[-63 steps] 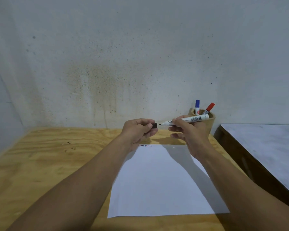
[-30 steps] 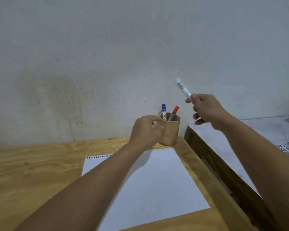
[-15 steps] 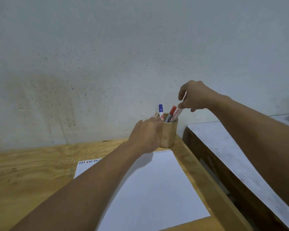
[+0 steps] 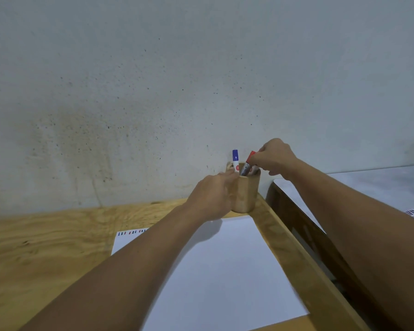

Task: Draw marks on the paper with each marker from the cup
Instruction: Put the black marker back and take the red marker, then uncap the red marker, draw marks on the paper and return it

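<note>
While the left hand [image 4: 213,198] wrapped around the near-left side of the cup [image 4: 245,193], fingers curled against its wall, the right hand [image 4: 274,158] hung over the cup's mouth and pinched the red-capped marker [image 4: 249,163] near its top. That marker leaned to the right inside the cup. A blue-capped marker [image 4: 235,161] stood almost upright in the cup just left of it, touched by neither hand. The cup sat at the far right corner of the wooden worktop [image 4: 46,247], close to the wall [image 4: 153,80]. White paper [image 4: 225,271] lay on the worktop in front of the cup, its far edge just beside the cup's base and partly covered by the left forearm. Short blue, red and dark marks [image 4: 132,232] ran in a row along the paper's far left edge. A second grey-topped surface [image 4: 380,187] stood to the right, apart from the worktop.
</note>
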Demonstrator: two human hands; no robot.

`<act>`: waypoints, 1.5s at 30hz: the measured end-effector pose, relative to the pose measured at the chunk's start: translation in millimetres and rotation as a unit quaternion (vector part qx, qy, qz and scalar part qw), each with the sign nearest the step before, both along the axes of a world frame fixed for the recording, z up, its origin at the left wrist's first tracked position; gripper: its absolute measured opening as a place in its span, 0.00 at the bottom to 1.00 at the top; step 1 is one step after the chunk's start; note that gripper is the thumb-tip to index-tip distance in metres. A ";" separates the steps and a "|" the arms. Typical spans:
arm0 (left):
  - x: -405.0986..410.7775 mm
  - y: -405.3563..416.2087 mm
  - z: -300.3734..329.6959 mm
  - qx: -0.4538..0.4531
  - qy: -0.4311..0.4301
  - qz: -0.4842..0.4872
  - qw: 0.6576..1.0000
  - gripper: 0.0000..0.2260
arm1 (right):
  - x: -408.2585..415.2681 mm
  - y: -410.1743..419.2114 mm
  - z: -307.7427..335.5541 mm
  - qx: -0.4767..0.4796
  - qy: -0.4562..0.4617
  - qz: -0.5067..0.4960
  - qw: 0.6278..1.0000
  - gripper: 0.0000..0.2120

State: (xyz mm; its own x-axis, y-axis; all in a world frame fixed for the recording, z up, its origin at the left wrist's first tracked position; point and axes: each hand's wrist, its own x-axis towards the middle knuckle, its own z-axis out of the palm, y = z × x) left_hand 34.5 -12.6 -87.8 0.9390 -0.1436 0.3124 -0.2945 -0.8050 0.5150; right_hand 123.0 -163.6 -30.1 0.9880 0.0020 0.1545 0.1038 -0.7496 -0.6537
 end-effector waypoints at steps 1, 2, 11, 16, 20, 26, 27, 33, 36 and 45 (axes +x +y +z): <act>0.9 0.6 0.5 -0.004 0.009 0.004 1.000 0.27 | 0.9 1.6 -2.9 0.014 0.012 -0.001 1.000 0.15; 1.7 1.0 0.9 -0.006 0.019 0.007 1.000 0.27 | 1.5 3.5 -5.6 0.028 0.018 -0.002 0.999 0.14; 1.8 2.3 5.6 -0.016 0.057 0.004 0.998 0.29 | 3.8 9.5 -15.2 0.101 0.016 0.015 0.995 0.13; 4.0 6.8 10.8 -0.031 0.087 -0.003 0.996 0.30 | 4.3 9.4 -1.8 0.190 -0.062 0.031 0.979 0.14; 1.3 5.9 19.9 -0.049 0.102 -0.022 0.993 0.30 | 0.8 8.7 26.3 0.218 -0.175 0.034 0.959 0.10; -9.4 22.5 42.1 -0.207 0.034 0.022 0.977 0.25 | -26.8 15.2 60.7 0.272 -0.257 0.105 0.921 0.12; -11.1 28.7 46.5 -0.245 0.028 0.040 0.968 0.24 | -32.8 16.6 61.4 0.262 -0.244 0.128 0.925 0.14; -34.3 71.8 58.0 -0.410 0.031 0.044 0.910 0.17 | -73.0 32.0 40.6 0.013 -0.075 0.250 0.965 0.12; -51.6 84.3 48.2 -0.387 0.041 0.022 0.921 0.16 | -88.8 44.2 27.1 0.003 -0.031 0.302 0.953 0.10; -83.0 110.9 15.3 -0.360 0.059 0.012 0.931 0.04 | -113.8 74.2 -4.1 0.075 0.055 0.343 0.935 0.11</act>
State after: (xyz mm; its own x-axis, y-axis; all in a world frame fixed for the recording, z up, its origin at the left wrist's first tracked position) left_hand -48.4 98.3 -72.6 0.9730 0.0860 0.2144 -0.1881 -0.2437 0.9514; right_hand 9.2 -89.4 -34.2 0.7723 0.6270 0.1021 0.4526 -0.4304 -0.7809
